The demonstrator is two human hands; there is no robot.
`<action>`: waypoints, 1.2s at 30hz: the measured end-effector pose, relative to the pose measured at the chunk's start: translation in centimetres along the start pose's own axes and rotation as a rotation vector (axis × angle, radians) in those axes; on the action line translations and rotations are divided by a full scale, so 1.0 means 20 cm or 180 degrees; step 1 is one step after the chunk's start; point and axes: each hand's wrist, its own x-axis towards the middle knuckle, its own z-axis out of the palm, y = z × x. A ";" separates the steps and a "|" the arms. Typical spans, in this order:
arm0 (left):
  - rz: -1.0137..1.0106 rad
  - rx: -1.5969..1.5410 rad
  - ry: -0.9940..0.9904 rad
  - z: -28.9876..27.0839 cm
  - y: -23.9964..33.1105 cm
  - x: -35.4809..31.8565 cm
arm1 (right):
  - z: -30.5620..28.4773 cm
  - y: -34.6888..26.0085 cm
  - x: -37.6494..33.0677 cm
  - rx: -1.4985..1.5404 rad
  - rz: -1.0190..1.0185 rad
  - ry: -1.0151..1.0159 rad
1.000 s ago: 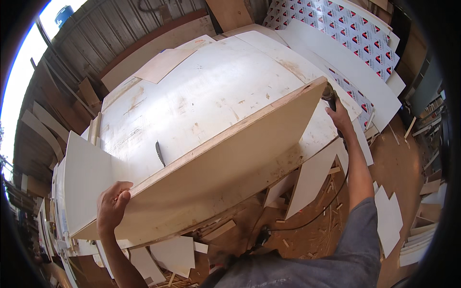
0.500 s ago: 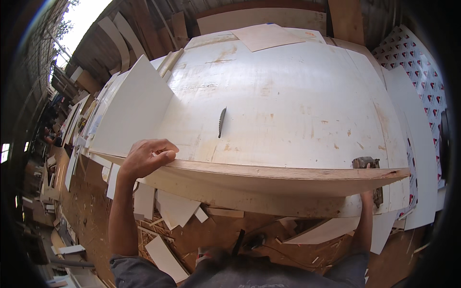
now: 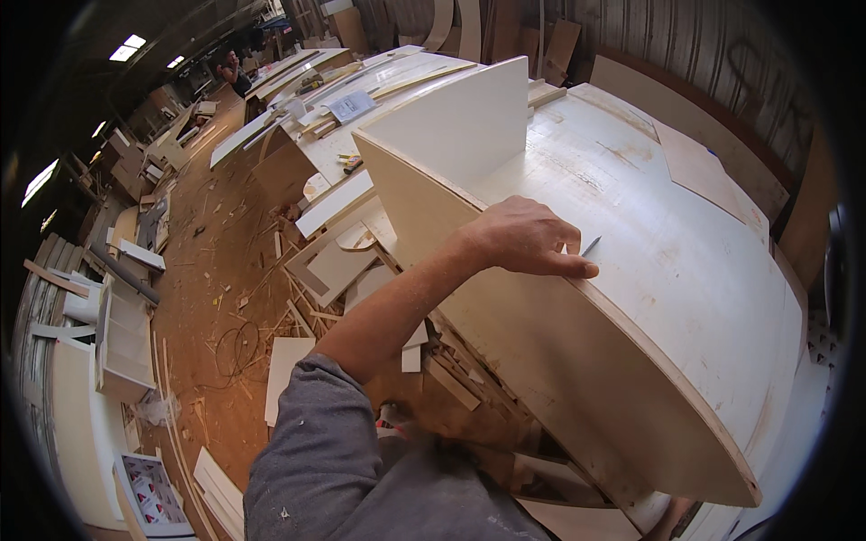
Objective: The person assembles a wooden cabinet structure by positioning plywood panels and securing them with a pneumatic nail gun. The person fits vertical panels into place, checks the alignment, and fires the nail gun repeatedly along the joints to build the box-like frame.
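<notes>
I am watching the large plywood panel standing on edge against the near side of the white worktable, and the view is now swinging left compared with a moment ago, so the panel's left end and the littered floor are coming into sight. The left hand is curling over the panel's top edge just as before, gripping it. The right hand, earlier on the far right end, is now out of view, so I cannot tell its grip.
</notes>
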 end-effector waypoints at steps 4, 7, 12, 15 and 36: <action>0.0552 -0.0185 0.0632 0.04 -0.06 -0.02 | -0.12 -0.23 -0.11 0.0144 0.0035 0.0449; 0.1313 -0.0807 0.1411 0.06 -0.11 -0.04 | -0.21 -0.45 -0.37 0.0329 0.0086 0.1073; 0.2650 -0.1812 0.2642 0.06 -0.21 -0.11 | -0.22 -0.97 -0.98 0.0715 0.0140 0.1329; 0.2993 -0.2604 0.2864 0.15 -0.34 -0.30 | -0.07 -1.36 -1.34 0.0983 0.0255 0.0610; -0.3733 -0.2571 0.0376 1.62 -1.64 -2.43 | 0.68 -3.17 -1.73 0.1435 -0.0724 -0.4675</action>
